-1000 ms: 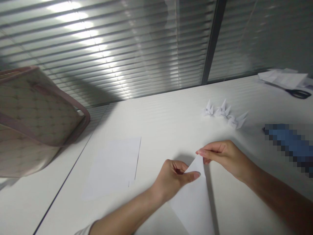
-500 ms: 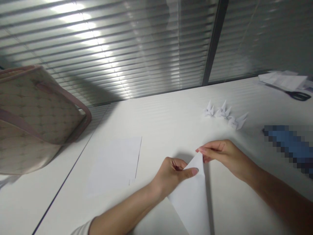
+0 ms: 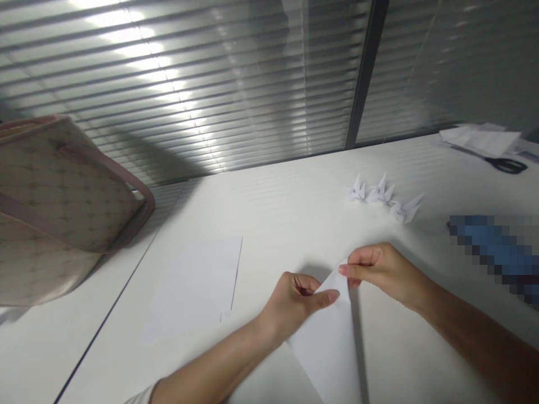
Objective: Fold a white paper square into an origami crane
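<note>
A folded white paper (image 3: 328,348) with a pointed top stands out over the white table, its lower end cut off by the frame. My left hand (image 3: 297,300) pinches its left side, thumb on the front and fingers behind. Near the tip, my right hand (image 3: 373,266) grips the right edge between thumb and fingers. Three small folded paper cranes (image 3: 357,189) (image 3: 382,192) (image 3: 405,210) sit on the table beyond my right hand. A flat white sheet (image 3: 196,286) lies to the left of my left hand.
On the left stands a patterned bag (image 3: 63,207) with pink handles. Black-handled scissors (image 3: 507,164) lie beside white papers (image 3: 480,139) at the back right. A blurred blue object (image 3: 492,247) is at the right. Blinds (image 3: 236,84) rise behind the table (image 3: 269,207).
My right hand's thumb has moved slightly down from the paper's tip onto its front. My left hand keeps its hold. The whole view has shifted slightly.
</note>
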Demonstrator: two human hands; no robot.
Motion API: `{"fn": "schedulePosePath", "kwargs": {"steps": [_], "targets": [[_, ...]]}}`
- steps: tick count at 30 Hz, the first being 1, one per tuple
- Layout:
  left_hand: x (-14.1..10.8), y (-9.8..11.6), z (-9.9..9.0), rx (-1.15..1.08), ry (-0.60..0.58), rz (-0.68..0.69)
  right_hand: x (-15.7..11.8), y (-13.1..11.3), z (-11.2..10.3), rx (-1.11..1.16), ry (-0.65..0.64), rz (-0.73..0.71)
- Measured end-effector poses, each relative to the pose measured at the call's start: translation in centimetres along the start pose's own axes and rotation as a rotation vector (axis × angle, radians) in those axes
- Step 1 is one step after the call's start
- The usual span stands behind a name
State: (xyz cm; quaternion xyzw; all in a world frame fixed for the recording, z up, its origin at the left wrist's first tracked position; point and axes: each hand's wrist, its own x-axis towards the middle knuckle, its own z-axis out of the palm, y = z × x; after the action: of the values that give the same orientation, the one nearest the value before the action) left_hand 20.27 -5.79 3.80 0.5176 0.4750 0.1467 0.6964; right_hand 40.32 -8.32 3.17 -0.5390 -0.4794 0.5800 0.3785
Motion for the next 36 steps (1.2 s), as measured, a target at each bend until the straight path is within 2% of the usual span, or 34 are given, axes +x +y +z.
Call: {"fn": "schedulePosePath", "kwargs": {"steps": [6,19,29,33,36], "targets": [[0.1,0.1,-0.1,0.013,0.009,0.015,-0.1,0.0,0.2,-0.007,-0.085,0.056],[0.5,-0.1,-0.3,-0.009,0.01,0.022,-0.1,0.5,0.6,-0.033,-0.093,0.093],[0.5,-0.1,-0.4,-0.043,0.03,0.024,-0.2,0.4,0.9,-0.06,-0.076,0.092],[0.6,-0.3,-0.5,-0.063,0.037,0.036,-0.2,0.7,1.1,-0.081,-0.036,0.059],[0.6,-0.4,-0.7,-0.089,0.004,0.028,-0.1,0.7,0.4,-0.089,0.009,0.022]]}}
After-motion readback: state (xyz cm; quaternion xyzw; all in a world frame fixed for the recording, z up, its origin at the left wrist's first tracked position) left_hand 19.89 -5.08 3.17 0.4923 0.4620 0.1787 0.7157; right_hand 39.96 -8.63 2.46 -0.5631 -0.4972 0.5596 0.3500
